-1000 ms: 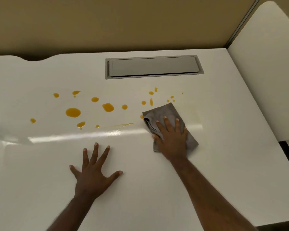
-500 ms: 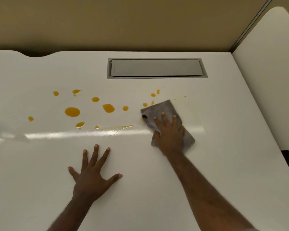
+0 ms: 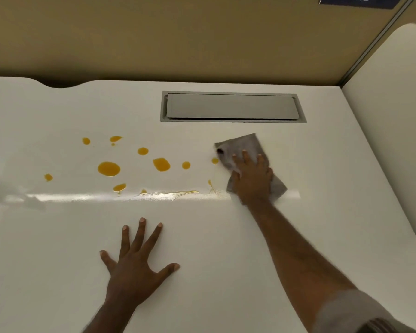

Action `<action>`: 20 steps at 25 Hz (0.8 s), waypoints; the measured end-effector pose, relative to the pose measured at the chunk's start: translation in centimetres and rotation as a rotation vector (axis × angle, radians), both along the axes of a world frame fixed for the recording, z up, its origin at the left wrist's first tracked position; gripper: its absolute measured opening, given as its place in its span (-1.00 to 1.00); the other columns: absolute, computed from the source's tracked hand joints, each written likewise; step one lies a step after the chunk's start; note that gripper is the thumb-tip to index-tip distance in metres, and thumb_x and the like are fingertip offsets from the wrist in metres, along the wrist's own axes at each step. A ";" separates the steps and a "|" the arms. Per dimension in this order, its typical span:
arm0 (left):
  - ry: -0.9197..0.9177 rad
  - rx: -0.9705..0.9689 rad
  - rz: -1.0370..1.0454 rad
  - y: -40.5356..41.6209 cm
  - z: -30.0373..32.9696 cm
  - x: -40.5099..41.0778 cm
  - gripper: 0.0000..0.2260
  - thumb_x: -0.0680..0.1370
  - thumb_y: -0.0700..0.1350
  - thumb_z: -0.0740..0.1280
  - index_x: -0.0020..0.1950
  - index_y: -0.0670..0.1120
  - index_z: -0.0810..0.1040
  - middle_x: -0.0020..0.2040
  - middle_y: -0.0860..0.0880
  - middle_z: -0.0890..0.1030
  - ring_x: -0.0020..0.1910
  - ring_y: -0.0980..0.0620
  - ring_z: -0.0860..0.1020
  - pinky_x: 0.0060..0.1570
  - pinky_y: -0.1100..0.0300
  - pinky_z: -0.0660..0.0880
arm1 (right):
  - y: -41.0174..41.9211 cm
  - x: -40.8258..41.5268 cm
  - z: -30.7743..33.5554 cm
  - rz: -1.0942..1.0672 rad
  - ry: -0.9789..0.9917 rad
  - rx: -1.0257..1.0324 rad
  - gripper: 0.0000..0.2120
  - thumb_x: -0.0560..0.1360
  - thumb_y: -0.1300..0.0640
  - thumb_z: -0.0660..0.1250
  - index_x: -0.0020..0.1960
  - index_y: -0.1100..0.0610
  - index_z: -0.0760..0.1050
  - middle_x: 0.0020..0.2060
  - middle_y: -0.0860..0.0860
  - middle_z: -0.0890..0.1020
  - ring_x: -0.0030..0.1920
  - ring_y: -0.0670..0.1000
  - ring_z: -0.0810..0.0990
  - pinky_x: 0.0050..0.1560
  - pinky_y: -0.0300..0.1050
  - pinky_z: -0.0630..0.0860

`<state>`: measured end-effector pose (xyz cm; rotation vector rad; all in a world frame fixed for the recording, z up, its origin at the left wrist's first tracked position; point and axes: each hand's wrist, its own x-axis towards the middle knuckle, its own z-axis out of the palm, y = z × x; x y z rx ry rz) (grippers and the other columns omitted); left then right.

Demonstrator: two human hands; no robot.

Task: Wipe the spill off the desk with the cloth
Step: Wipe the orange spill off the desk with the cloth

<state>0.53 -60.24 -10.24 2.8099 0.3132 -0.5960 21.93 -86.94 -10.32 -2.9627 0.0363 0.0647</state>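
Note:
A grey cloth lies flat on the white desk, right of centre. My right hand presses down on the cloth, fingers spread over it. Orange spill drops are scattered over the desk to the left of the cloth, the nearest drop touching its left edge. A thin orange smear runs along the desk below the drops. My left hand rests flat on the desk near me, fingers apart, holding nothing.
A grey cable flap is set into the desk behind the cloth. A tan partition wall rises at the back. A white side panel stands on the right.
My right hand has pushed the cloth away from me toward the cable flap, covering the small drops that lay beyond it. My left hand has stayed in place.

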 end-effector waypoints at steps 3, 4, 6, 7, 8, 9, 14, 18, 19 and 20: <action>-0.011 -0.007 0.001 0.0 -0.2 0.1 -0.13 0.22 0.66 -0.04 0.42 0.47 -0.33 0.49 0.29 -0.43 0.48 0.06 -0.46 0.33 -0.47 -0.16 | -2.5 -3.0 -0.6 0.152 -0.041 -0.040 -0.50 0.49 -0.02 0.25 0.42 -0.14 0.34 0.46 -0.07 0.38 0.47 0.19 0.25 0.22 0.18 0.36; -0.009 -0.009 -0.002 -0.1 -0.2 0.1 -0.13 0.22 0.66 -0.04 0.42 0.47 -0.34 0.49 0.29 -0.44 0.48 0.06 -0.48 0.34 -0.47 -0.17 | -3.9 -2.6 -0.5 0.096 -0.047 -0.051 -0.50 0.48 -0.01 0.25 0.42 -0.13 0.35 0.45 -0.05 0.39 0.45 0.20 0.27 0.19 0.17 0.38; -0.004 -0.013 -0.002 0.0 -0.1 0.1 -0.13 0.23 0.65 -0.03 0.42 0.46 -0.36 0.48 0.29 -0.46 0.46 0.07 -0.51 0.34 -0.47 -0.18 | -4.8 -0.1 -0.1 -0.089 -0.034 -0.031 -0.51 0.52 -0.04 0.25 0.44 -0.14 0.32 0.47 -0.03 0.36 0.45 0.22 0.25 0.22 0.23 0.35; -0.002 -0.017 -0.005 -0.1 0.0 0.1 -0.13 0.24 0.65 -0.02 0.42 0.46 -0.36 0.48 0.29 -0.46 0.46 0.07 -0.51 0.34 -0.47 -0.19 | -4.2 1.6 0.1 -0.165 -0.015 0.000 -0.51 0.53 -0.06 0.24 0.45 -0.15 0.29 0.48 -0.03 0.33 0.46 0.23 0.22 0.27 0.29 0.30; -0.002 -0.023 -0.007 -0.1 0.1 0.1 -0.13 0.24 0.64 0.00 0.43 0.46 -0.35 0.48 0.28 -0.46 0.46 0.06 -0.51 0.34 -0.47 -0.19 | -2.8 3.3 0.3 -0.206 -0.009 0.040 -0.52 0.55 -0.07 0.23 0.46 -0.16 0.27 0.49 -0.03 0.30 0.47 0.25 0.18 0.31 0.35 0.25; -0.001 -0.026 -0.004 -0.2 0.2 0.0 -0.13 0.25 0.64 0.00 0.43 0.45 -0.35 0.48 0.28 -0.45 0.46 0.06 -0.51 0.34 -0.47 -0.19 | -1.0 4.4 0.5 -0.188 -0.005 0.067 -0.52 0.56 -0.08 0.22 0.46 -0.15 0.27 0.50 -0.03 0.29 0.48 0.27 0.16 0.33 0.38 0.20; 0.006 -0.026 -0.006 -0.1 0.2 0.0 -0.12 0.25 0.63 -0.01 0.42 0.44 -0.38 0.48 0.26 -0.47 0.45 0.05 -0.52 0.33 -0.47 -0.24 | 6.7 1.4 -0.2 0.265 0.015 -0.005 -0.54 0.55 -0.09 0.18 0.45 -0.18 0.28 0.50 -0.10 0.27 0.51 0.19 0.13 0.35 0.26 0.22; -0.022 -0.042 -0.001 -0.1 -0.1 -0.1 -0.12 0.25 0.64 -0.01 0.43 0.44 -0.36 0.49 0.26 -0.44 0.46 0.05 -0.51 0.32 -0.47 -0.24 | 2.6 -4.0 -0.5 0.332 -0.022 -0.038 -0.50 0.48 -0.06 0.15 0.42 -0.19 0.33 0.46 -0.12 0.35 0.49 0.15 0.23 0.26 0.18 0.33; -0.027 -0.049 -0.003 -0.2 -0.2 -0.1 -0.13 0.25 0.64 -0.01 0.44 0.44 -0.35 0.49 0.26 -0.44 0.46 0.05 -0.51 0.31 -0.48 -0.24 | 1.1 -4.1 -0.3 0.257 -0.032 -0.054 -0.50 0.47 -0.04 0.16 0.42 -0.17 0.34 0.46 -0.09 0.37 0.48 0.16 0.25 0.23 0.18 0.36; -0.029 -0.052 -0.006 -0.2 -0.2 -0.1 -0.13 0.25 0.63 -0.01 0.44 0.44 -0.35 0.49 0.25 -0.45 0.46 0.04 -0.50 0.31 -0.48 -0.25 | 0.4 -3.6 -0.1 0.153 -0.024 -0.054 -0.51 0.49 -0.04 0.18 0.43 -0.15 0.34 0.46 -0.06 0.37 0.47 0.18 0.25 0.23 0.19 0.36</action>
